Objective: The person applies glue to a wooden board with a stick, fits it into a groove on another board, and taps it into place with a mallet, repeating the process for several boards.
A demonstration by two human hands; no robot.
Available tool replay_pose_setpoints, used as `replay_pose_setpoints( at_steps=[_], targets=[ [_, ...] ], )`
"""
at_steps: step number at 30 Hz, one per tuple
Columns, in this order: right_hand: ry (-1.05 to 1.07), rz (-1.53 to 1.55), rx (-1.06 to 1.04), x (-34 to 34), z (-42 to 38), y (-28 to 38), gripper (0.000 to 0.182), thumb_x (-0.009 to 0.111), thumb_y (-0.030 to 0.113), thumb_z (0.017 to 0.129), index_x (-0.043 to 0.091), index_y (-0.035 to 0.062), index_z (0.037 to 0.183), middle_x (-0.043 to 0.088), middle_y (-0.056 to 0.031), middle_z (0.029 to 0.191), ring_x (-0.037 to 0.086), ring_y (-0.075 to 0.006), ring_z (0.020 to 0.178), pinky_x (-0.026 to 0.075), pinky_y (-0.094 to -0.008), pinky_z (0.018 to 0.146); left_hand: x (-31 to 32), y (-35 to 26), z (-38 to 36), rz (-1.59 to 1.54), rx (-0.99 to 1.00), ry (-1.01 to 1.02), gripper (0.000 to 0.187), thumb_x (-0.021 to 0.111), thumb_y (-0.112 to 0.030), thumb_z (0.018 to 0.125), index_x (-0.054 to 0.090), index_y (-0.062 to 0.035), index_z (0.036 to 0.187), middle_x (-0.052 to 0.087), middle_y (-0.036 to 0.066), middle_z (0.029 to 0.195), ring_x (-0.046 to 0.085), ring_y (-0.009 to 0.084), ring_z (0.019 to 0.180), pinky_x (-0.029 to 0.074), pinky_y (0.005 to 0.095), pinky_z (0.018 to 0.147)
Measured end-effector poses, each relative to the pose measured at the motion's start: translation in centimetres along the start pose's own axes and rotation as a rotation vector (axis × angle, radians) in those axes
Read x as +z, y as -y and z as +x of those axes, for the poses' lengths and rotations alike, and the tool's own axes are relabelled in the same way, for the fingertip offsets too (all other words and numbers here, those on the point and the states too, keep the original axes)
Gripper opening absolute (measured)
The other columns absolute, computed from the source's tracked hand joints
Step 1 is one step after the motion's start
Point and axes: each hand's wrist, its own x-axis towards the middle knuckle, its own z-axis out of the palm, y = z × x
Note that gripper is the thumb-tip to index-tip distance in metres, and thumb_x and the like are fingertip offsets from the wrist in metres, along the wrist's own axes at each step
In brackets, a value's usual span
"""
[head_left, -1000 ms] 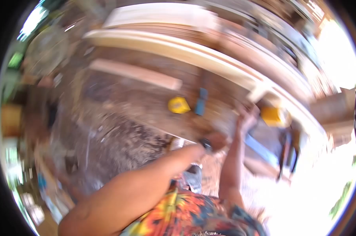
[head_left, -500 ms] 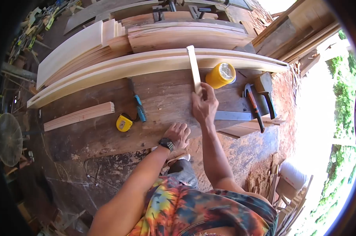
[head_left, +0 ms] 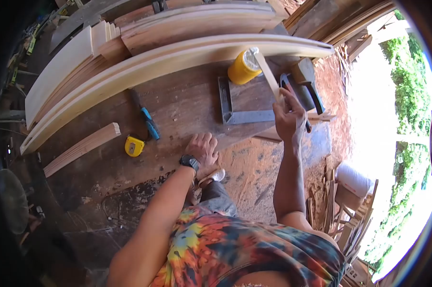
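My right hand is closed around the lower end of a thin flat wooden stick. The stick slants up and left, and its whitish tip overlaps the rim of a yellow tub in this view. On the near edge of the wooden workbench rests my left hand, palm down, fingers spread and empty. A metal try square lies below the tub, left of my right hand. Beyond that hand is a hammer, mostly hidden by hand and stick, beside a wooden mallet.
A yellow tape measure and a blue-handled chisel lie left of my left hand. Near them is a bundle of thin wood strips. A long grooved board crosses the bench, with stacked planks behind it.
My right hand has moved right with the stick, whose tip has gone from left of the tub to its rim. The view has shifted, showing more of the square. My left hand stays on the bench.
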Motion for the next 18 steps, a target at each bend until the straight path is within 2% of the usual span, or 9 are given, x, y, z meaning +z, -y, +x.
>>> replay_pose_setpoints(
  at_steps=[1,2,4,5,8,12,15,16,18],
  targets=[
    [-0.052,-0.057,-0.14,0.1,-0.3,-1.3,0.039,0.068,0.009,0.078,0.07,0.0028,0.116,0.072,-0.0208,0.102,0.072,-0.0272,0.094,0.054,-0.0334,0.086,0.2,0.0,-0.2,-0.002,0.007,-0.018,0.037,0.075,-0.033,0.067,0.06,-0.0089,0.09,0.056,0.012,0.097,0.057,0.0289,0.096,0.045,0.0426,0.083],
    [-0.035,-0.088,-0.134,-0.2,-0.7,-2.3,0.041,0.072,0.008,0.077,0.069,0.0026,0.117,0.072,-0.0208,0.104,0.071,-0.025,0.096,0.054,-0.0326,0.085,0.6,0.3,-0.3,0.017,0.044,-0.093,0.039,0.076,-0.034,0.067,0.061,-0.0087,0.092,0.056,0.012,0.099,0.057,0.0297,0.097,0.046,0.0438,0.085],
    [0.094,-0.009,-0.008,-1.6,-2.3,-2.6,0.042,0.076,0.01,0.078,0.068,0.0016,0.118,0.073,-0.0164,0.104,0.071,-0.0219,0.094,0.054,-0.0307,0.08,0.8,0.7,-0.4,-0.003,0.044,-0.034,0.04,0.075,-0.036,0.069,0.062,-0.0094,0.096,0.057,0.014,0.101,0.057,0.0315,0.097,0.047,0.0447,0.087],
    [0.121,0.052,0.021,-2.5,-3.2,-3.6,0.042,0.077,0.011,0.078,0.068,0.0012,0.119,0.073,-0.0146,0.104,0.071,-0.0207,0.092,0.054,-0.0298,0.078,1.7,0.8,-0.7,0.06,0.088,-0.196,0.036,0.075,-0.036,0.071,0.061,-0.0104,0.093,0.056,0.013,0.099,0.058,0.0312,0.095,0.047,0.0435,0.085],
    [0.182,0.06,0.189,-6.7,-6.2,-5.2,0.044,0.078,0.013,0.079,0.067,0.0009,0.12,0.072,-0.0096,0.1,0.07,-0.0154,0.085,0.053,-0.0265,0.071,0.8,-0.5,-0.5,0.0,0.035,0.033,0.033,0.075,-0.035,0.072,0.06,-0.0107,0.091,0.056,0.011,0.098,0.059,0.0305,0.092,0.048,0.0435,0.082],
    [0.103,0.056,0.273,-10.0,-9.4,-8.4,0.044,0.077,0.013,0.081,0.067,-0.0011,0.121,0.072,-0.0109,0.101,0.07,-0.0161,0.085,0.054,-0.0264,0.073,0.6,-0.2,0.0,0.103,0.058,-0.033,0.033,0.074,-0.034,0.072,0.059,-0.011,0.091,0.056,0.009,0.097,0.059,0.0285,0.093,0.047,0.0432,0.08],
    [0.014,0.204,0.189,-9.4,-9.8,-8.4,0.044,0.076,0.01,0.082,0.065,-0.0023,0.122,0.071,-0.0126,0.104,0.068,-0.0164,0.091,0.054,-0.0266,0.078,0.9,-0.8,-0.2,0.132,0.046,0.001,0.035,0.074,-0.034,0.071,0.057,-0.0114,0.092,0.055,0.009,0.096,0.058,0.0275,0.095,0.047,0.0436,0.079],
    [-0.005,0.208,0.163,-8.7,-9.6,-8.1,0.04,0.074,0.01,0.083,0.066,-0.0022,0.12,0.07,-0.013,0.106,0.067,-0.0175,0.095,0.053,-0.0277,0.083,0.9,-1.0,-0.2,0.137,0.015,0.037,0.035,0.074,-0.034,0.071,0.057,-0.0112,0.092,0.055,0.009,0.096,0.058,0.0284,0.094,0.047,0.0441,0.079],
    [-0.06,0.337,0.151,-6.7,-9.7,-7.2,0.035,0.074,0.011,0.083,0.066,-0.0027,0.114,0.07,-0.0123,0.103,0.066,-0.0181,0.092,0.052,-0.0306,0.082,0.3,-1.2,0.1,0.137,-0.003,0.031,0.035,0.073,-0.034,0.071,0.058,-0.0106,0.092,0.055,0.011,0.096,0.058,0.0311,0.093,0.047,0.0451,0.078]
  ],
)
